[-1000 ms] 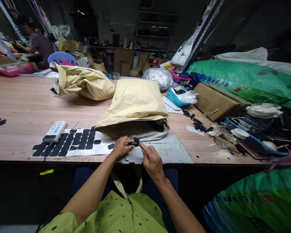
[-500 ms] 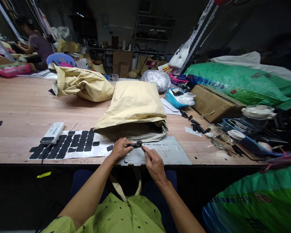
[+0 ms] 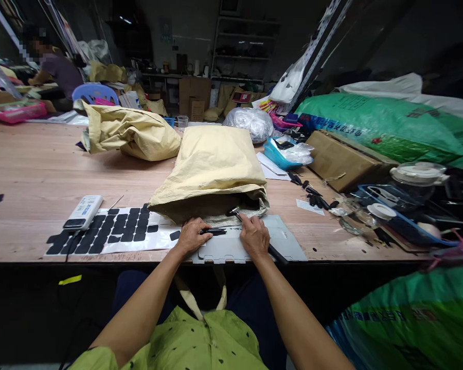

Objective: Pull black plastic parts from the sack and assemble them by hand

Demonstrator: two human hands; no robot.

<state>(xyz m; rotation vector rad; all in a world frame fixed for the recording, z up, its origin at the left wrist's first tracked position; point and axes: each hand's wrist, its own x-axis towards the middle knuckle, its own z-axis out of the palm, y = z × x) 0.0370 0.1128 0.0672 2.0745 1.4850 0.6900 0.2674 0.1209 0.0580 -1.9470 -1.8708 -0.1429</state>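
Observation:
My left hand (image 3: 193, 237) is closed on a slim black part (image 3: 215, 232), which lies over the grey board (image 3: 266, 241) and points right. In my right hand (image 3: 254, 235) is a hammer (image 3: 280, 255). Its black handle sticks out below the palm, and its small metal head is at the mouth of the yellow sack (image 3: 219, 159). The sack lies with its dark opening facing me, just beyond both hands. Left of my left hand lies a white sheet (image 3: 160, 239) with rows of black stickers (image 3: 119, 226).
A white device (image 3: 84, 211) with a cable stands on the sticker sheet. A second yellow sack (image 3: 139, 136) lies behind left. To the right are black parts (image 3: 316, 198), a cardboard box (image 3: 349, 159), a blue tray (image 3: 401, 216) and green sacks (image 3: 386, 123). A person (image 3: 57, 74) sits far left.
My right hand has moved from the left-held black part to the right and now grips the hammer. The round black piece at that part's tip no longer shows there. My left hand stays in place.

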